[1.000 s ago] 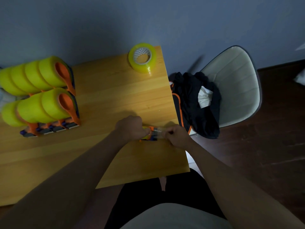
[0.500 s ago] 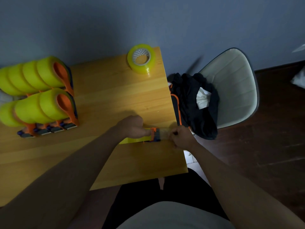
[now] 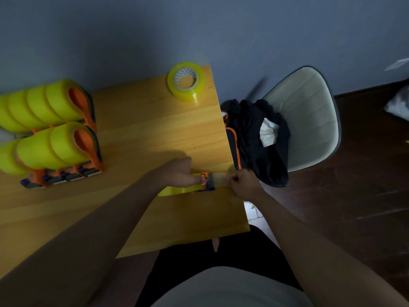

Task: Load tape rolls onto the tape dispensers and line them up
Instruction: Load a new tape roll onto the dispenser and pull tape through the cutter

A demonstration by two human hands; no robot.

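Head view: hands (image 3: 180, 173) grip orange plastic dispenser (image 3: 207, 183), glossy tape.

I can read no writing anywhere: none on the tape dispenser (image 3: 204, 183) under my left hand (image 3: 180, 173), none on the loose tape roll (image 3: 186, 84) far beyond it, none on the loaded dispensers (image 3: 55, 134) off to its left.
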